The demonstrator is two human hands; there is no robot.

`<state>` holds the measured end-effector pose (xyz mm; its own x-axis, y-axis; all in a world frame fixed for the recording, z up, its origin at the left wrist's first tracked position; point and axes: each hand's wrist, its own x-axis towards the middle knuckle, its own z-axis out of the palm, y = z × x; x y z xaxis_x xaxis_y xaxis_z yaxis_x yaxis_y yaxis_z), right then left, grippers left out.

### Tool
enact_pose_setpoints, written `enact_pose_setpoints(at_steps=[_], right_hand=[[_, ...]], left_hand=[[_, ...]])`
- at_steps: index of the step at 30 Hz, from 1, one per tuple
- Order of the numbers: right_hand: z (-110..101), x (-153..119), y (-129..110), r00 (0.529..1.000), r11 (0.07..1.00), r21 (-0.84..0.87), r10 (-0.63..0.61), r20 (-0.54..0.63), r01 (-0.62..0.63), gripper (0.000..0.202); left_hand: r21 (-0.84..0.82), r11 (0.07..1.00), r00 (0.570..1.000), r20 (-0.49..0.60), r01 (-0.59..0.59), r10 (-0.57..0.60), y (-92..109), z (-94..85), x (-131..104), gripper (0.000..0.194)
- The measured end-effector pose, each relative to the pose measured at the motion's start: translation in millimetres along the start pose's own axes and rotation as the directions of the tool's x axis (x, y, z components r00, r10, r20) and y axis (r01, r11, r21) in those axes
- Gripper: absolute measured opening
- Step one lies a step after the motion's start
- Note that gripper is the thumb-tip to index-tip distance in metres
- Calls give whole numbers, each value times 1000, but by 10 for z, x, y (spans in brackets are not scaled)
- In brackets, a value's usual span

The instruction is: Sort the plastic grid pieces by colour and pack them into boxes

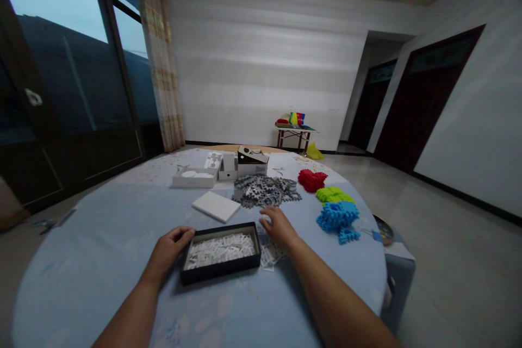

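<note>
A black open box [222, 268] full of small white flat pieces [222, 249] sits on the table in front of me. My left hand [168, 250] is at its far left corner, fingers bent and closed on the rim. Just beyond the box's right side hovers my right hand [278, 227], its fingers loosely curved and apart, with nothing visible in them. Loose white pieces [271, 255] lie on the cloth under and beside that hand. A heap of grey interlocking pieces [265, 191] lies beyond the box, near my right fingertips.
A white lid or flat box [216, 206] lies behind the black box. White boxes [194, 178] and a brown-topped carton [253, 160] stand farther back. Red pieces [312, 180], green pieces [334, 194] and blue pieces [338, 217] are piled at right. A grey stool [397, 277] stands beside the table.
</note>
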<state>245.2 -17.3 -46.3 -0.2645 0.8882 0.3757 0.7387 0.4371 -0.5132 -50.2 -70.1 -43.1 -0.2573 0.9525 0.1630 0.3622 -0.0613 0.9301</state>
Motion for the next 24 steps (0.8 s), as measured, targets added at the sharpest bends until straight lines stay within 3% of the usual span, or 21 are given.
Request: enact_pose_setpoints(at_steps=[6, 19, 24], right_hand=[[111, -48, 110, 991, 986, -160, 75, 110, -57, 52], [-45, -98, 43, 975, 970, -235, 106, 195, -58, 33], [-93, -164, 58, 978, 975, -208, 110, 178, -72, 38]], left_hand=[[11, 1000, 1000, 3, 0, 0, -6, -13, 1, 39], [41, 999, 1000, 24, -4, 3, -105, -23, 38, 40], [66, 998, 1000, 13, -8, 7, -52, -26, 11, 42]])
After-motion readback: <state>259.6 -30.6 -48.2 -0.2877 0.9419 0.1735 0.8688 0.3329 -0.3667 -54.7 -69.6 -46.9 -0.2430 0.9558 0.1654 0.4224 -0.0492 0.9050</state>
